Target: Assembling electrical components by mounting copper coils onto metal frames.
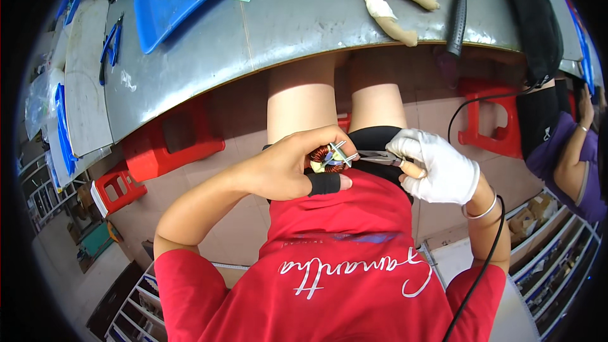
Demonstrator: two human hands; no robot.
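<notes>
Left hand [285, 163] is holding a wound coil [318, 153] between curled fingers and thumb, above the lap and short of the front edge of the workbench [285, 22]. Any slackening of that pinch would be risking a tilt of the coil and the metal cross-piece [339, 149] against it. Further right, pliers [384, 159] are pointing at the coil, their tips lying close to the bare index finger; I cannot tell whether they are biting on anything. A slip would be threatening skin or winding. Right hand [437, 166], gloved, is closing its fingers around the pliers' handles; thick fabric could be dulling feel and inviting too hard a squeeze.

Again from the left, a matte black wrap [325, 183] is hugging the thumb, copper-brown turns are gleaming around the ring, steel is tapering to a narrow nose, and soft white cloth is creasing over the knuckles.
</notes>
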